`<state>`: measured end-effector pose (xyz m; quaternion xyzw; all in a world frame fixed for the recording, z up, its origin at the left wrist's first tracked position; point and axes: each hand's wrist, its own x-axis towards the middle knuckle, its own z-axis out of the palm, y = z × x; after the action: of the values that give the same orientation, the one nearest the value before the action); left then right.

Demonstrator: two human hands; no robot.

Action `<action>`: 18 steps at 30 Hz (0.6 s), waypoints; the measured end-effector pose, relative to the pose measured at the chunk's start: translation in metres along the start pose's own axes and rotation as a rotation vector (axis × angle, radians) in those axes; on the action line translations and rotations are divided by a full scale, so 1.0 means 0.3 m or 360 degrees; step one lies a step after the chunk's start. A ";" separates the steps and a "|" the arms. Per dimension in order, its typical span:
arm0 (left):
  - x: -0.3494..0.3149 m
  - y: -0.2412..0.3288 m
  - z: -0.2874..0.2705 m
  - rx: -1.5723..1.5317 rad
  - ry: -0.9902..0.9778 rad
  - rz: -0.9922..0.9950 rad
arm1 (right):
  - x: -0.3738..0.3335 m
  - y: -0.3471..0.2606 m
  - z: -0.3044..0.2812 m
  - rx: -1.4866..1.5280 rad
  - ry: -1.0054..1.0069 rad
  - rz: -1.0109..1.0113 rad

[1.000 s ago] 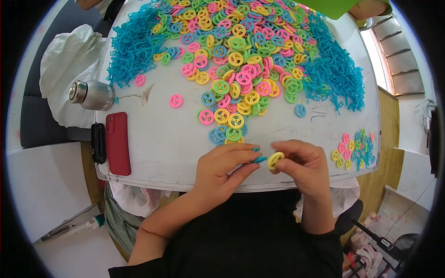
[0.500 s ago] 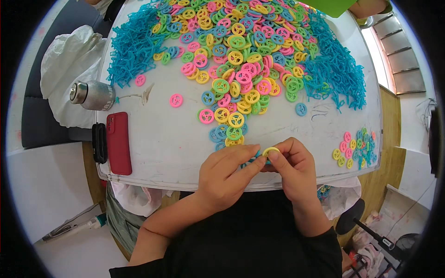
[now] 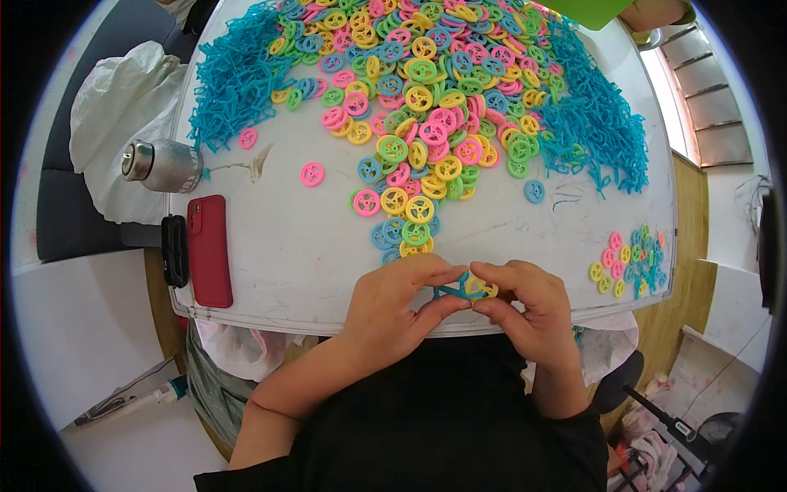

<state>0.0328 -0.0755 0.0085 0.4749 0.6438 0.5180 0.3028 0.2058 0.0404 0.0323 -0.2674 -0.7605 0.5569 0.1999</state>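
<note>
Near the table's front edge my two hands meet over small plastic parts. My left hand pinches a blue forked plastic piece between thumb and fingers. Against its right end sits a yellow spoked wheel, gripped by the thumb and forefinger of my right hand. The fingertips partly cover where the two parts meet, so I cannot tell whether they are joined. Just beyond my left hand, loose wheels trail down from a big heap of pink, yellow, green and blue wheels.
Blue forked pieces form heaps at left and right on the white table. A small mixed group of parts lies at the right edge. A red phone and silver flask stand left. Another person's hand is at far right.
My right hand has turned and shifted slightly right, its thumb now below the wheel. The wheel has tilted, and more of the blue piece shows between my hands.
</note>
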 end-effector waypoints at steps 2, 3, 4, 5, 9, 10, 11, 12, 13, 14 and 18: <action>0.009 0.018 -0.004 0.0190 -0.0042 0.0034 | 0.011 0.014 -0.015 -0.0515 -0.0027 -0.0355; 0.012 0.023 -0.005 0.0381 -0.0081 0.0069 | 0.016 0.016 -0.019 -0.0515 -0.0024 -0.0352; 0.010 0.019 -0.005 0.0380 -0.0087 0.0071 | 0.021 0.018 -0.022 -0.0511 -0.0050 -0.0366; 0.001 0.007 -0.007 0.0452 -0.0119 0.0124 | 0.024 0.022 -0.021 -0.0502 -0.0080 -0.0384; -0.009 -0.014 0.024 0.0646 0.0000 0.0533 | -0.020 0.000 0.005 0.0152 -0.0001 0.0301; -0.001 -0.009 0.021 0.0637 -0.0010 0.0540 | -0.025 0.003 0.009 0.0507 -0.0009 0.0458; 0.016 0.002 0.017 0.0557 0.0004 0.0635 | -0.033 0.008 0.005 0.0859 -0.0007 0.0611; 0.030 0.015 0.010 0.0474 0.0018 0.0729 | -0.034 0.019 0.001 0.0849 0.0017 0.0615; 0.040 0.038 -0.004 0.0453 0.0004 0.0743 | -0.030 0.033 -0.005 0.1119 0.0071 0.0691; 0.047 0.064 -0.028 0.0455 -0.0238 0.0799 | -0.031 0.045 -0.012 0.1393 0.0123 0.0760; 0.027 0.021 -0.027 0.0563 -0.0372 0.1124 | -0.074 0.055 -0.045 0.1391 -0.0089 0.0821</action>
<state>0.0244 -0.0711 0.0176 0.7670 0.4817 0.4141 0.0912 0.2342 0.0403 0.0205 -0.3228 -0.3707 0.8613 0.1287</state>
